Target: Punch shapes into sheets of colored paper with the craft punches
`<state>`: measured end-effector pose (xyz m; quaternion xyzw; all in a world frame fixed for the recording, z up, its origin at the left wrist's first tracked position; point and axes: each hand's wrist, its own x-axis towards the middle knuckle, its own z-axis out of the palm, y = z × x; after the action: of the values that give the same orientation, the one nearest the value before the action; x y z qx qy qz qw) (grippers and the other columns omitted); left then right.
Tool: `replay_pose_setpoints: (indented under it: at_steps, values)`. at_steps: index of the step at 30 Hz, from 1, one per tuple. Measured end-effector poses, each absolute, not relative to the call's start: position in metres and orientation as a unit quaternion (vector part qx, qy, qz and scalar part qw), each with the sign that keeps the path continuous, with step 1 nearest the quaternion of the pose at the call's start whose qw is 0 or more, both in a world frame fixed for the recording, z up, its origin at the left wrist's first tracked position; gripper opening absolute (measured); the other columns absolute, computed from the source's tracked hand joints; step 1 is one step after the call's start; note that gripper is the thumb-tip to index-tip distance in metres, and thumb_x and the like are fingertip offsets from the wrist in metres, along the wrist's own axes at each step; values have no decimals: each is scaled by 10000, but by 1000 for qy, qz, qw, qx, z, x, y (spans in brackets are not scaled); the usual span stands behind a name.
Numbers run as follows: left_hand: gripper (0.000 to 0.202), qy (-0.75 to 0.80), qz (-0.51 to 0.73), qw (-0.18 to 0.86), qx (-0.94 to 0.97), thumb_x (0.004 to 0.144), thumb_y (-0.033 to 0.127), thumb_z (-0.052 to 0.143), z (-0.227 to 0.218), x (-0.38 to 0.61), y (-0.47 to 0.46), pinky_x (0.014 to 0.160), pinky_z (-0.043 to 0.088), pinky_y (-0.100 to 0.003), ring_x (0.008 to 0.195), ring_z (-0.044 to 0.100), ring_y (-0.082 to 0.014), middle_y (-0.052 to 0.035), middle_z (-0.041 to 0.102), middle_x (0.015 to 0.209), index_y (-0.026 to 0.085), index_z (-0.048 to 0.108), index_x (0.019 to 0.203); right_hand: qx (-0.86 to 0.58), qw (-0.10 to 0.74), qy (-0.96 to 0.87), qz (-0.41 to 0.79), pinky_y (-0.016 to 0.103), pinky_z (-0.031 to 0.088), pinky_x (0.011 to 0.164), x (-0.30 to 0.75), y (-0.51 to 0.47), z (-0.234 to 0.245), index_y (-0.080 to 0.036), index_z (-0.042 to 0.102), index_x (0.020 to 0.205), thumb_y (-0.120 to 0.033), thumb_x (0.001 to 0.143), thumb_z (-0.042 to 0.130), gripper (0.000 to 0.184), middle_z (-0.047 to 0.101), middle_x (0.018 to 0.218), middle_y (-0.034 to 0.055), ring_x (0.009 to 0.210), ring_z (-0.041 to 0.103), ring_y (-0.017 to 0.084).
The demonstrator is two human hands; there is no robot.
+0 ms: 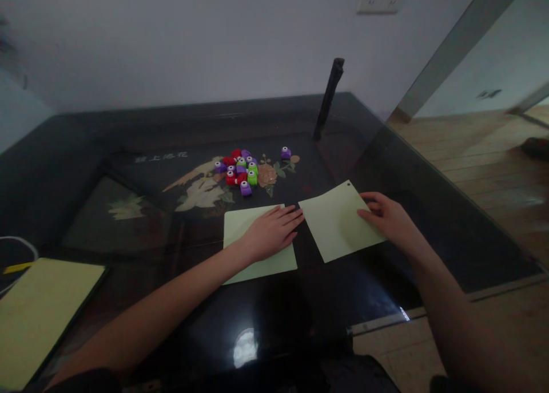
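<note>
My left hand [272, 231] lies flat, fingers stretched out, on a pale green paper sheet [240, 224] on the dark glass table [128, 210]. My right hand [388, 217] rests on the right edge of a second pale green sheet [334, 221], which lies turned at an angle and has a small hole near its top corner. The fingers of that hand are bent onto the paper. Behind the sheets sits a cluster of small red, purple and green craft punches [239, 170], with one purple punch [286, 152] apart to the right.
A stack of yellow-green paper [38, 313] on a dark board lies at the near left, with a white cable [21, 244] beside it. A dark upright post [328, 98] stands at the back right of the table. Wooden floor lies to the right.
</note>
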<state>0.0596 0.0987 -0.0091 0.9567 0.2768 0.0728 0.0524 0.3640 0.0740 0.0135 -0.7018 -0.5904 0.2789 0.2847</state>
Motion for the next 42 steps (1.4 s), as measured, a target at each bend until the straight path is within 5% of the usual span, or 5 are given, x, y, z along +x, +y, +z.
replay_pose_setpoints:
  at_steps: [15,30,42]
  values:
    - [434,301,82,6,950,978,294,410,2,72,101,1013,394,-396,1194,515,-244,-89,584,1306,162,434,1391,-718,321,-543,295,291,469,496,376,69,14,-185,599,1099,-351,718,645,418,695,753,59,622,639,215]
    - [481,315,58,7,947,965,309,446,-7,39,94,1093,337,-423,1300,416,-270,-91,470,1424,211,389,1433,-698,347,-542,314,305,496,523,362,70,13,-185,593,1086,-343,726,653,398,715,777,63,647,668,226]
    - [327,350,122,76,926,901,188,544,6,33,103,956,427,-412,1128,518,-251,-77,607,1208,238,629,1212,-682,323,-601,263,310,491,569,325,71,8,-198,553,1159,-302,735,619,441,622,753,10,610,637,186]
